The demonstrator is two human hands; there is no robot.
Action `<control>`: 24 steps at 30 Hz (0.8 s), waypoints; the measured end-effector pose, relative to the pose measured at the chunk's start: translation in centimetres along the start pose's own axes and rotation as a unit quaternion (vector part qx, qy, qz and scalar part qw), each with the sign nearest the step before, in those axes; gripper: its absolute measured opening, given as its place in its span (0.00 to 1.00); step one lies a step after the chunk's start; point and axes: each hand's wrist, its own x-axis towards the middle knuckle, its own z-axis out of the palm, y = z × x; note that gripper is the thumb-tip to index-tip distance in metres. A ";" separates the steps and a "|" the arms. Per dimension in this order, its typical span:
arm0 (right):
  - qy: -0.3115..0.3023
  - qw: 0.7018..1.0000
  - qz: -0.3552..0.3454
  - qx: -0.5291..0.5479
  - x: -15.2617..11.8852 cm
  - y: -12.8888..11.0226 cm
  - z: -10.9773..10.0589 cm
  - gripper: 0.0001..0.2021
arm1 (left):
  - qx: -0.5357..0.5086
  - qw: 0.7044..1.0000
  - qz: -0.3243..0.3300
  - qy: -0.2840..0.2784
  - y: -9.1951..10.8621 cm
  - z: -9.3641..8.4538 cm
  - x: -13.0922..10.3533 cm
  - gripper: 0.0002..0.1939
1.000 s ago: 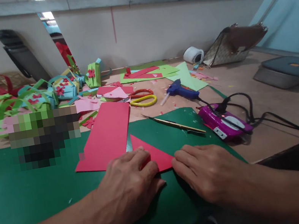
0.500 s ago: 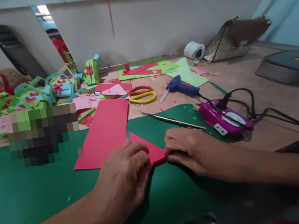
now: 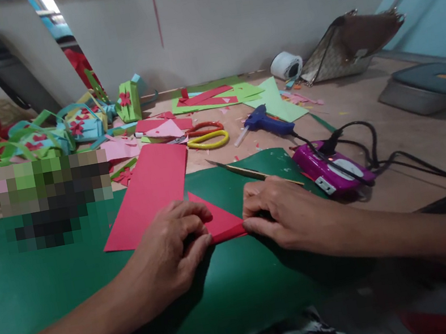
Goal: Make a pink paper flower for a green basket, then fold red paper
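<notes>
A piece of red paper [image 3: 220, 220] lies on the green mat [image 3: 243, 278], its near edge turned up in a narrow fold. My left hand [image 3: 176, 241] pinches that folded edge at its left end, thumb in front. At the right end, my right hand [image 3: 276, 212] grips the same edge between thumb and curled fingers. A larger red sheet [image 3: 153, 191] lies flat behind and to the left, partly covered by my left hand. Just behind my right hand rests a thin pointed tool [image 3: 241, 170], perhaps a craft knife or tweezers.
Scissors [image 3: 207, 141] with red and yellow handles and a blue glue gun [image 3: 269, 121] lie behind the mat. A purple power strip [image 3: 331, 171] with black cords stands right. Several paper baskets [image 3: 84, 128] crowd the left. A lidded container [image 3: 433, 86] is at far right.
The fold along the near edge now shows more of its length between my hands. My left hand has shifted slightly left and its fingers have loosened a little. The whole view has moved slightly.
</notes>
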 end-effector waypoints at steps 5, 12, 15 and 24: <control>-0.010 1.000 0.015 -0.009 0.0 -0.2 0.0 0.14 | -0.004 1.000 -0.009 -0.027 -0.6 -0.7 0.5 0.12; -0.017 0.999 0.036 0.001 0.3 -0.2 0.0 0.14 | -0.043 0.997 -0.013 -0.070 -1.1 -1.4 1.0 0.13; -0.014 1.000 0.027 0.008 0.5 -0.1 0.0 0.16 | -0.063 0.992 -0.055 -0.096 -1.1 -1.8 1.5 0.11; -0.018 0.999 0.027 0.001 0.4 -0.1 0.1 0.17 | -0.072 0.987 -0.074 -0.124 -0.7 -2.3 2.3 0.10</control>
